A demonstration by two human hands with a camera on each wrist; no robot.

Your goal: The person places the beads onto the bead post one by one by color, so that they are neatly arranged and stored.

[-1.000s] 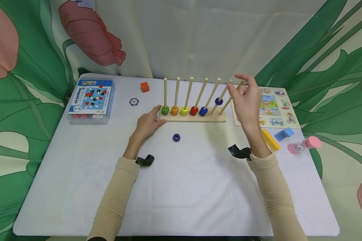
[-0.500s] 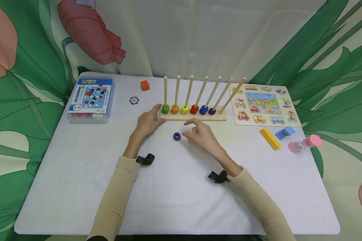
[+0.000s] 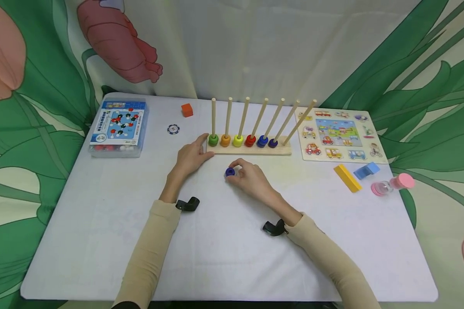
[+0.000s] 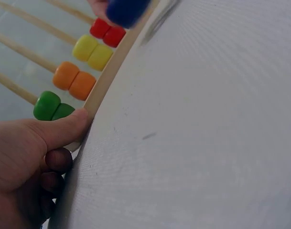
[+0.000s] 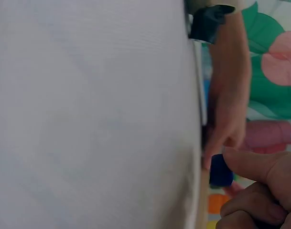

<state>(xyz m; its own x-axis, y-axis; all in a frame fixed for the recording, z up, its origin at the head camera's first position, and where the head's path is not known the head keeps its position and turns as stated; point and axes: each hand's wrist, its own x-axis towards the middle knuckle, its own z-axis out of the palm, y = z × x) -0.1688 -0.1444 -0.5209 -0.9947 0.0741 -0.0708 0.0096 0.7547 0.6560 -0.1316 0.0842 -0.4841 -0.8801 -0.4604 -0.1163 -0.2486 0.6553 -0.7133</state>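
My right hand point(image 3: 252, 181) pinches a dark blue-purple bead point(image 3: 230, 172) between thumb and fingers, in front of a wooden bead rack point(image 3: 284, 150). Against the rack's left end, my left hand point(image 3: 188, 160) grips the base; the left wrist view shows its thumb point(image 4: 71, 128) on the front edge and the other fingers curled at the end. Along the base, green point(image 3: 213, 140), orange point(image 3: 225, 140), yellow point(image 3: 237, 141), red point(image 3: 250, 140), blue point(image 3: 262, 141) and purple point(image 3: 273, 143) beads sit low on their pegs. The rightmost peg point(image 3: 300, 121) carries no bead.
A picture puzzle board point(image 3: 307, 154) lies right of the rack, with a yellow block point(image 3: 347, 178), a light blue block point(image 3: 366, 171) and a pink-capped sand timer point(image 3: 392, 184) nearby. Toward the back left are a molecule-kit box point(image 3: 118, 127), an orange cube point(image 3: 187, 110) and a chip point(image 3: 173, 129).
From the rack's right-hand pegs, my right hand has come down and left to the loose bead and taken hold of it. A purple bead has dropped down its peg. My left hand stays put.
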